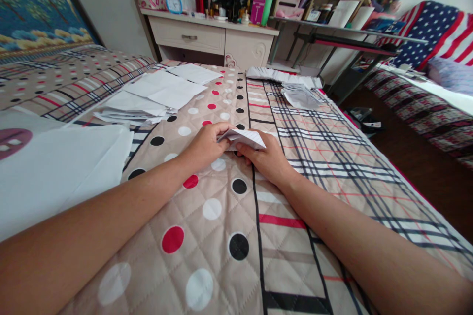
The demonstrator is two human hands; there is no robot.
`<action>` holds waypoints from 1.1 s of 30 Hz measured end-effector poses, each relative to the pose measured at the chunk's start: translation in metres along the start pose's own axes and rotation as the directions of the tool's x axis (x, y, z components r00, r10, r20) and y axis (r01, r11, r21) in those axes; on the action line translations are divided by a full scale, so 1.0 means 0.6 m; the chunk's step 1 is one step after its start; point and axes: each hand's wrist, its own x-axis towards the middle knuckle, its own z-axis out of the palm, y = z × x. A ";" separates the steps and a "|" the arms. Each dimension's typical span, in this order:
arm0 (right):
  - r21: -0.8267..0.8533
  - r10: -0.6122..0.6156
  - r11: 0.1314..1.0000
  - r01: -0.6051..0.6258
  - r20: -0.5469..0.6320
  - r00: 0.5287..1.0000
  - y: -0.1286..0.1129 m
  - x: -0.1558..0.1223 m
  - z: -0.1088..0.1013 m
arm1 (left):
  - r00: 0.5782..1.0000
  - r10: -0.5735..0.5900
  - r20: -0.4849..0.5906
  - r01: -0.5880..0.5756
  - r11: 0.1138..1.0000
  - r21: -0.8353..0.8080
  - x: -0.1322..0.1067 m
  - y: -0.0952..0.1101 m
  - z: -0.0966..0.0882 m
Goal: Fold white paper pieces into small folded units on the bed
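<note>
Between my two hands, just over the bed, is a folded piece of white paper (247, 138) with a pointed right corner. My left hand (210, 142) pinches its left end, fingers partly tucked under the fold. On the right side my right hand (266, 155) grips it, thumb in front and the other fingers behind. Farther off to the left lies a loose pile of white paper sheets (158, 89). At the far right of the bed sits a stack of folded papers (300, 96).
A large white bag (74, 162) with a pink print lies at left. Dotted and checked quilted bedding (214, 251) spreads beneath my arms. Beyond the bed stand a white dresser (188, 37) crowded with bottles and a glass-topped desk (354, 32). A long row of folded paper (281, 77) lies near the far edge.
</note>
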 end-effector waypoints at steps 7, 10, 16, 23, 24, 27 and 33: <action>0.001 -0.002 1.000 0.002 0.000 1.000 0.000 0.000 0.000 | 1.000 0.012 0.002 -0.012 1.000 0.006 0.000 0.000 0.000; 0.005 0.005 1.000 -0.005 0.006 1.000 -0.001 0.000 0.000 | 1.000 0.010 0.003 -0.010 1.000 0.010 0.000 0.000 -0.001; -0.004 0.002 1.000 -0.002 0.002 1.000 -0.001 0.000 0.000 | 1.000 0.011 0.007 -0.011 1.000 0.000 0.000 -0.002 -0.001; -0.001 0.005 1.000 -0.005 0.007 1.000 -0.003 -0.001 -0.002 | 1.000 0.005 0.010 -0.005 1.000 0.019 0.000 -0.001 -0.001; -0.001 0.007 1.000 -0.007 0.007 1.000 -0.004 -0.001 -0.002 | 1.000 0.006 0.010 -0.006 1.000 0.021 0.000 -0.001 -0.001; 0.005 0.012 1.000 -0.012 0.008 1.000 -0.004 -0.001 -0.001 | 1.000 0.001 0.006 -0.001 1.000 0.029 0.000 0.000 -0.001; 0.002 0.015 1.000 -0.015 0.002 1.000 -0.002 -0.001 0.000 | 1.000 0.004 0.003 -0.004 1.000 0.028 -0.001 0.004 -0.001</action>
